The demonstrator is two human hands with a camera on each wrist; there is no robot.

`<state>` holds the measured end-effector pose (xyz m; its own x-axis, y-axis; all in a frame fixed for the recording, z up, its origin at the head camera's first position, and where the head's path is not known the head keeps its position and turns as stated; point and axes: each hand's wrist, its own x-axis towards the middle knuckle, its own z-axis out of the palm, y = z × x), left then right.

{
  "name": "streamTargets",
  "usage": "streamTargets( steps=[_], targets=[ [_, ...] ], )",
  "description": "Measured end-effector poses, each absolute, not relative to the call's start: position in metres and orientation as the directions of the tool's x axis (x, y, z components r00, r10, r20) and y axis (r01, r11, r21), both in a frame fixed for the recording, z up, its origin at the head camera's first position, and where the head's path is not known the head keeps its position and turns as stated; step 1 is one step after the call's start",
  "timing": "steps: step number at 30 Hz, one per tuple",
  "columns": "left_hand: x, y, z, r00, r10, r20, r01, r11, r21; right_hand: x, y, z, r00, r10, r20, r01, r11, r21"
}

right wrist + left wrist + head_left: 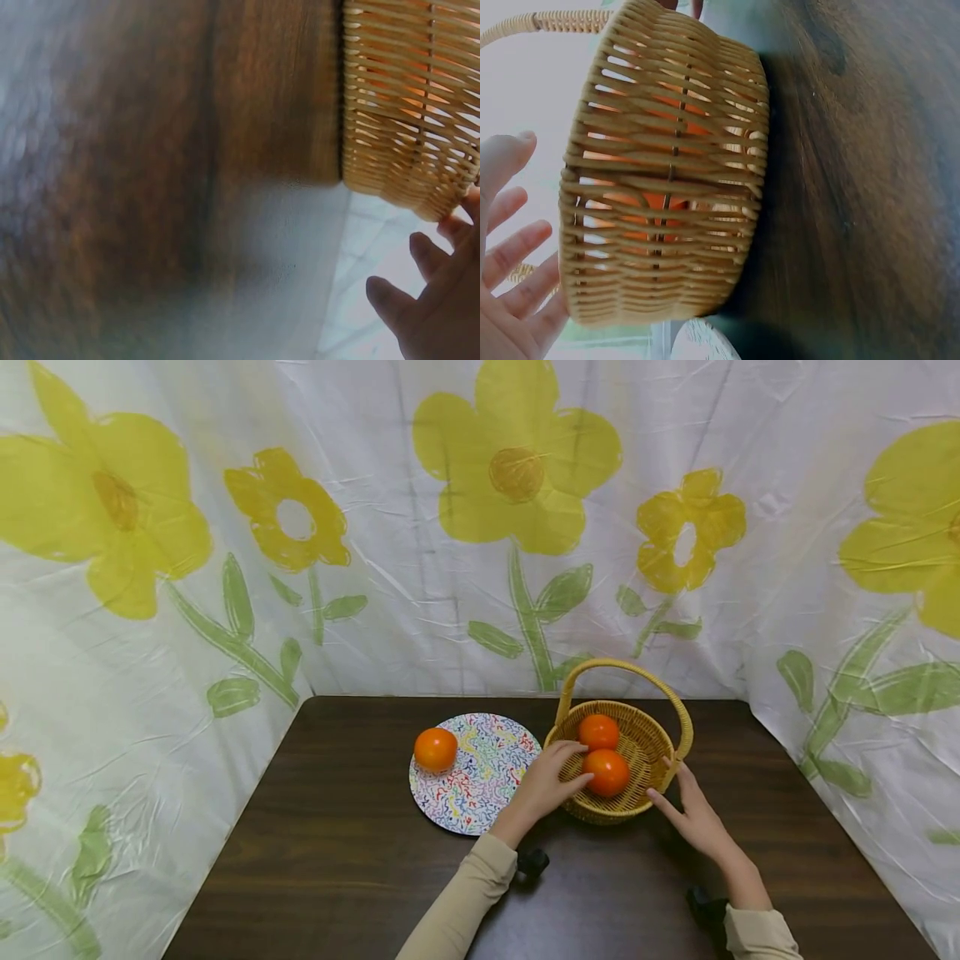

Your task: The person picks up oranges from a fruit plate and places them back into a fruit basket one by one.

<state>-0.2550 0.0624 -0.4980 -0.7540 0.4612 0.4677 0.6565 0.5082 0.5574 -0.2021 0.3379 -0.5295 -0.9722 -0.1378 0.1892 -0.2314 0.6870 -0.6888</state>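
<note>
A yellow wicker basket [652,752] with an arched handle stands on the table, two round, smooth orange fruits [607,772] inside it. My left hand [547,783] reaches over the basket's left rim beside the nearer fruit; its fingers are spread, and whether they touch the fruit cannot be told. On the opposite side, my right hand [699,820] has its fingertips at the rim by the handle's foot, with the thumb apart. In the right wrist view, the fingertips of the right hand [442,289] meet the basket's woven side [405,112]. A third orange fruit [435,750] sits on a round patterned board [480,793].
The board lies left of the basket, partly behind my left forearm. Under both is a dark wooden table [330,860]. A white curtain [405,635] with yellow flowers hangs around its back and sides.
</note>
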Motion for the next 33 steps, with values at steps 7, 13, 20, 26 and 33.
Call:
streamTargets(
  steps=[7, 13, 20, 26, 33],
  targets=[
    [-0.251, 0.052, -0.5, -0.796, 0.423, 0.433, 0.603, 0.486, 0.633, -0.2, 0.337, -0.529, -0.976, -0.123, 0.178, -0.212, 0.704, -0.678],
    [-0.249, 0.042, -0.502, -0.8, 0.407, 0.442, 0.599, 0.493, 0.631, -0.2, 0.337, -0.53, -0.976, -0.118, 0.182, -0.21, 0.715, -0.667],
    [-0.248, 0.035, -0.505, -0.796, 0.387, 0.466, 0.605, 0.473, 0.641, -0.2, 0.337, -0.528, -0.978, -0.111, 0.177, -0.202, 0.717, -0.667],
    [-0.247, 0.027, -0.507, -0.817, 0.356, 0.455, 0.577, 0.474, 0.665, -0.201, 0.337, -0.528, -0.979, -0.111, 0.171, -0.198, 0.723, -0.662],
    [-0.243, 0.021, -0.508, -0.8, 0.343, 0.491, 0.599, 0.484, 0.638, -0.201, 0.336, -0.526, -0.981, -0.102, 0.167, -0.186, 0.751, -0.634]
  ],
)
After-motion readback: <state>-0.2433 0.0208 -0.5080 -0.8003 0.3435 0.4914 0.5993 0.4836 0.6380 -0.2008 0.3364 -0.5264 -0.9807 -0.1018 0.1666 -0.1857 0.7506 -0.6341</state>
